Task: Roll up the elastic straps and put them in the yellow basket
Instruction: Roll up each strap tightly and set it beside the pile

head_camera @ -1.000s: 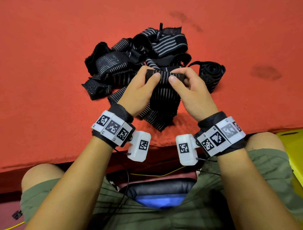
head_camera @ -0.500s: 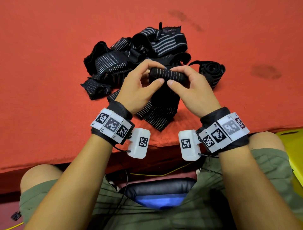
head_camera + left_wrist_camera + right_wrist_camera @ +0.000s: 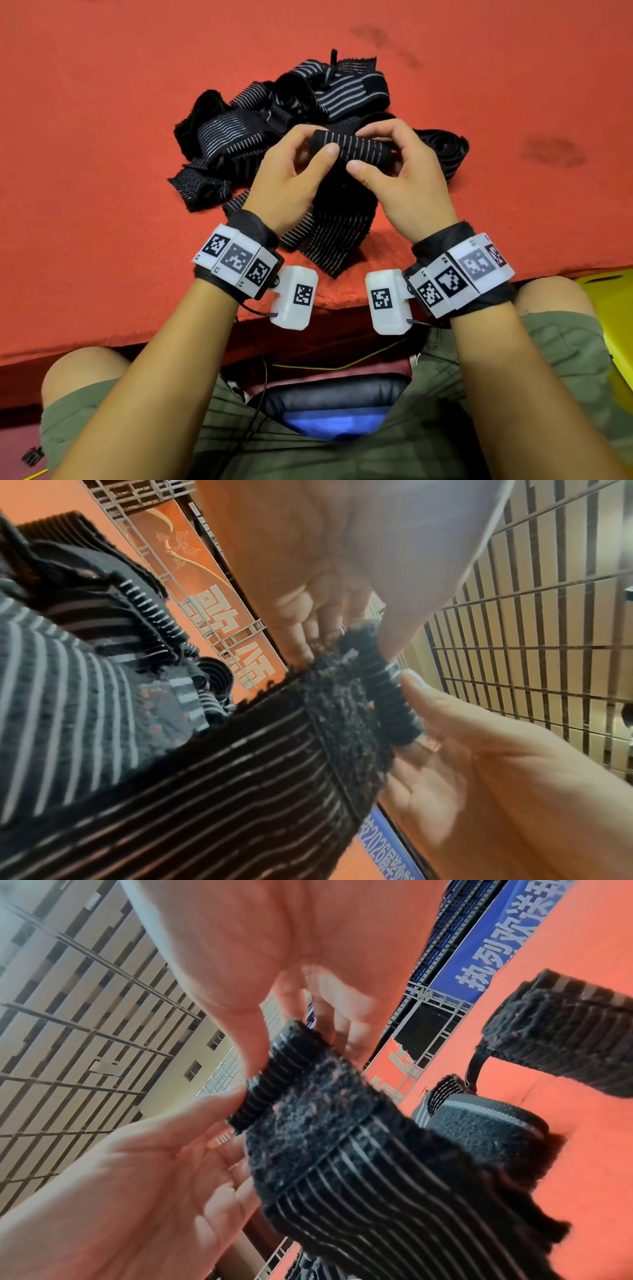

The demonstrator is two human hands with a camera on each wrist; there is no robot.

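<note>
Both hands hold one black elastic strap with grey stripes [image 3: 352,147] above the red table. Its top end is rolled into a short tube, and the loose tail [image 3: 337,240] hangs down onto the table. My left hand [image 3: 291,171] pinches the left end of the roll between thumb and fingers. My right hand [image 3: 404,171] pinches the right end the same way. In the wrist views the rolled end [image 3: 387,696] [image 3: 274,1080] sits between thumb and fingertips. A sliver of the yellow basket [image 3: 613,308] shows at the right edge, below the table.
A heap of loose black striped straps [image 3: 274,113] lies on the red table [image 3: 102,171] just behind the hands. One rolled strap [image 3: 442,147] lies to the right of the heap. My knees and a dark seat are below the table's front edge.
The strap's top end has been turned over into a thicker roll between both hands, and the hanging tail has grown shorter. The hands stayed in nearly the same place.
</note>
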